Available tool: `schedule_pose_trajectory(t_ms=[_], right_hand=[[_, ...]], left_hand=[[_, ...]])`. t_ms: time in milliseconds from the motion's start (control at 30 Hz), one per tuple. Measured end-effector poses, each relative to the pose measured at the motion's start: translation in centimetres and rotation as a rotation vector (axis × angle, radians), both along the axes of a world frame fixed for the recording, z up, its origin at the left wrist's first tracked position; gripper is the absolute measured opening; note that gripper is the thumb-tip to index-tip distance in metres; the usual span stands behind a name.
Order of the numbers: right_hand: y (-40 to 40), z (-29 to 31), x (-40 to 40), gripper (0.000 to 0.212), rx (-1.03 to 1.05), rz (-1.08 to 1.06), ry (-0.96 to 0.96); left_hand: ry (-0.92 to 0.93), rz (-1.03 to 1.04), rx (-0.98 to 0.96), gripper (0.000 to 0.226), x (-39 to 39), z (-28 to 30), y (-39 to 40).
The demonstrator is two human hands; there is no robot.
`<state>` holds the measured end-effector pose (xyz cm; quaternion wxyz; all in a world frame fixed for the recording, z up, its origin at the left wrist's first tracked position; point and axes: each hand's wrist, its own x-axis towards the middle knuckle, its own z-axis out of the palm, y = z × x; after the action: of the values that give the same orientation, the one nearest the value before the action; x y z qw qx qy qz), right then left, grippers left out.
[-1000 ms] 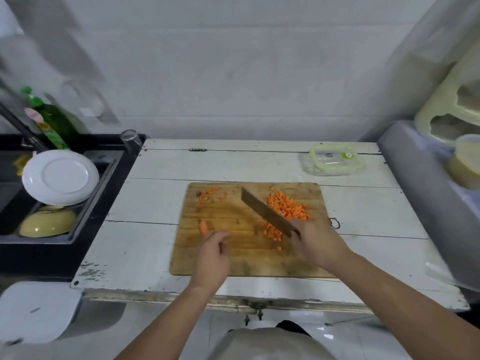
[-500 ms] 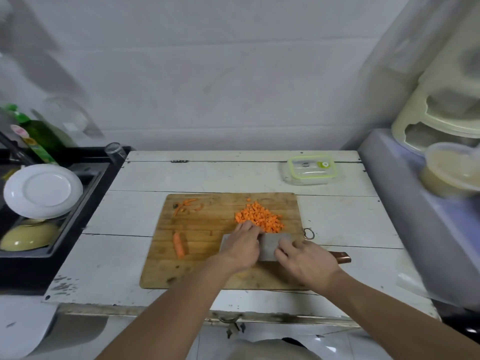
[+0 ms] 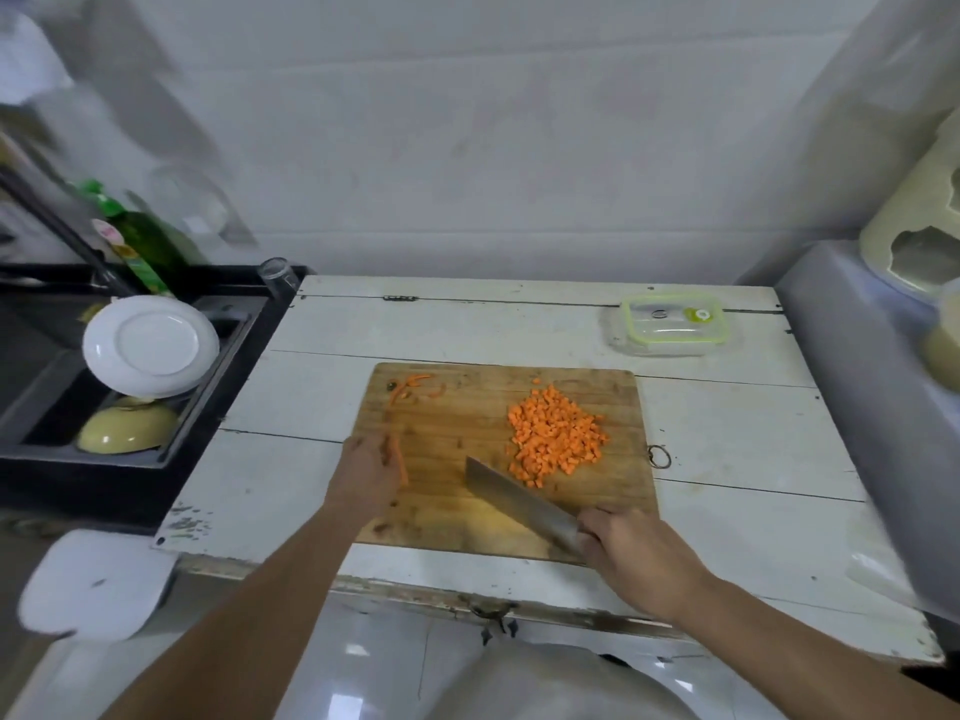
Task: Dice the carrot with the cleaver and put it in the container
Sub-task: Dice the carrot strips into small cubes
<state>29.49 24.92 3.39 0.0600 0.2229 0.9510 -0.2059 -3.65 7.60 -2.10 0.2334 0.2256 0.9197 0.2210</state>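
A pile of diced carrot [image 3: 556, 437] lies on the right half of the wooden cutting board [image 3: 467, 407]. My right hand [image 3: 636, 556] grips the cleaver [image 3: 514, 498] by its handle at the board's front right, blade angled toward the pile's near edge. My left hand [image 3: 370, 470] rests at the board's left side, fingers on a remaining carrot strip [image 3: 400, 462]. Thin carrot peelings [image 3: 410, 385] lie at the board's back left corner. A clear container with a green-rimmed lid [image 3: 670, 324] stands shut on the table behind the board to the right.
A black sink [image 3: 62, 387] at left holds a white plate [image 3: 150, 345] and a yellow bowl [image 3: 127, 431]. A green bottle [image 3: 137, 241] and a glass [image 3: 278, 275] stand behind it. A grey counter [image 3: 878, 397] borders the white table [image 3: 727, 433] on the right.
My left hand left the cleaver blade and moved left to the carrot strip. My right hand lifted the cleaver from flat on the board and angled it beside the dice pile.
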Motion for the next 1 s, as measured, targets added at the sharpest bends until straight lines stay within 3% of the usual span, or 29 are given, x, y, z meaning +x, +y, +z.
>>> schedule_pose_trajectory(t_ms=[67, 133, 200, 400, 467, 533, 600, 700, 900, 1000], right_hand=[[1.0, -0.3, -0.6, 0.020, 0.040, -0.056, -0.020], [2.2, -0.5, -1.3, 0.015, 0.054, -0.132, -0.020], [3.1, -0.6, -1.9, 0.020, 0.041, -0.201, -0.011], [1.6, 0.1, -3.1, 0.035, -0.037, -0.307, 0.125], [0.4, 0.1, -3.7, 0.034, -0.089, -0.364, 0.182], [-0.9, 0.0, -4.5, 0.035, -0.105, -0.401, 0.223], [-2.0, 0.1, -5.2, 0.034, -0.122, -0.436, 0.216], [-3.7, -0.2, -5.8, 0.030, -0.175, -0.507, 0.189], [-6.4, -0.2, -6.7, 0.017, -0.211, -0.593, 0.189], [-7.6, -0.4, -7.5, 0.011, -0.235, -0.608, 0.169]], left_hand=[[-0.023, -0.076, -0.028, 0.027, -0.2, -0.7, 0.3], [-0.031, -0.163, -0.065, 0.056, 1.6, 2.8, 1.0], [-0.064, -0.228, -0.165, 0.071, 2.2, 3.9, 1.5], [-0.069, -0.434, -0.166, 0.064, 3.9, 3.3, 0.6], [0.120, -0.528, -0.215, 0.046, 4.5, 3.5, -0.1], [0.307, -0.635, -0.248, 0.041, 4.2, 3.3, -0.7], [0.346, -0.705, -0.240, 0.035, 3.6, 3.2, -1.2], [0.233, -0.693, -0.253, 0.024, 3.5, 3.7, -1.3], [0.116, -0.599, -0.305, 0.045, 6.2, 3.2, -1.9], [-0.411, -0.283, -0.152, 0.043, 7.5, 3.4, -1.3]])
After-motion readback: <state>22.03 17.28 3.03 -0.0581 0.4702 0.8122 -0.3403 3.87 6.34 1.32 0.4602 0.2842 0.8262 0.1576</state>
